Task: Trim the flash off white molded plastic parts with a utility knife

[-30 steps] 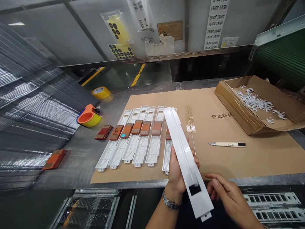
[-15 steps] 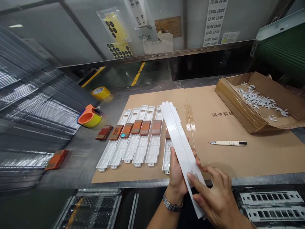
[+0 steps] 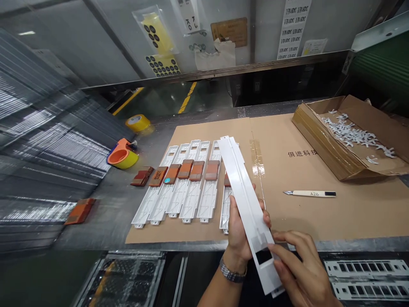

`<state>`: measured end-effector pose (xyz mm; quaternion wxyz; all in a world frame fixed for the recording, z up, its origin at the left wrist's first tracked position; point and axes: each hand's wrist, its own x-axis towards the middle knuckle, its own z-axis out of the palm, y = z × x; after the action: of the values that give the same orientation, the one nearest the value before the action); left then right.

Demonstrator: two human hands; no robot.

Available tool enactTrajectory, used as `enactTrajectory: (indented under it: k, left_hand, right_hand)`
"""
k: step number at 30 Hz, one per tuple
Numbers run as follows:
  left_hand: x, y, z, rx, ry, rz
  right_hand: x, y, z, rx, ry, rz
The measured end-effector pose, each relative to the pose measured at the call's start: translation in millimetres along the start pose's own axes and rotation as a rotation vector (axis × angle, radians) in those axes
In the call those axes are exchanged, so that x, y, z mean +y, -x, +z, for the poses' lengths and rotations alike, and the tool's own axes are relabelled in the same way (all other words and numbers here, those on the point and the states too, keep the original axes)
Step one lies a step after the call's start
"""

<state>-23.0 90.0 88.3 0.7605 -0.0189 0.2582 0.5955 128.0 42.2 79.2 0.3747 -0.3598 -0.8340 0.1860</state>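
While the left hand [image 3: 239, 232] clasps one long white plastic strip [image 3: 244, 194] from beneath, thumb on its left edge and fingertips curling over its right, the right hand [image 3: 298, 268] pinches the strip's near end beside a single rectangular cut-out; the strip slants up and away from that grip over the cardboard sheet [image 3: 287, 170]. Just left of the grip lie six more white strips [image 3: 188, 183] in a row, a seventh half hidden under the held one; each visible one carries a brown block [image 3: 196, 170] across its middle. Further left sit two tape rolls [image 3: 123, 155] and a loose orange-brown block [image 3: 79, 211]. Right of the grip lies one craft knife [image 3: 309, 193]; beyond it, one open carton [image 3: 345, 140] of small white scraps.
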Motion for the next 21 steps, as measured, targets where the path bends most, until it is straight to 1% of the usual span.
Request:
enactTrajectory:
  k: [2, 4, 7, 12, 14, 16, 21]
  left_hand:
    - [-1, 0, -0.2, -0.002, 0.005, 0.002]
    - [-3, 0, -1.0, -0.006, 0.027, -0.006]
    - [-7, 0, -2.5, -0.014, 0.033, 0.004]
    - [-16, 4, -2.4, -0.019, 0.010, 0.175]
    - [-17, 5, -0.4, 0.006, 0.012, 0.209]
    - [-14, 6, 2.1, 0.030, 0.010, 0.197]
    - [0, 2, 6.9, 0.086, 0.001, 0.162]
  right_hand:
    - [0, -4, 0, 0.024, -0.011, 0.056]
    - [0, -9, 2, 0.047, -0.006, 0.155]
    - [0, -14, 13, 0.065, 0.020, 0.302]
    - [2, -20, 31, 0.016, 0.005, 0.485]
    - [2, -23, 31, -0.012, -0.061, 0.551]
    - [2, -24, 27, -0.036, -0.169, 0.605]
    - [8, -22, 14, -0.100, -0.435, 0.689]
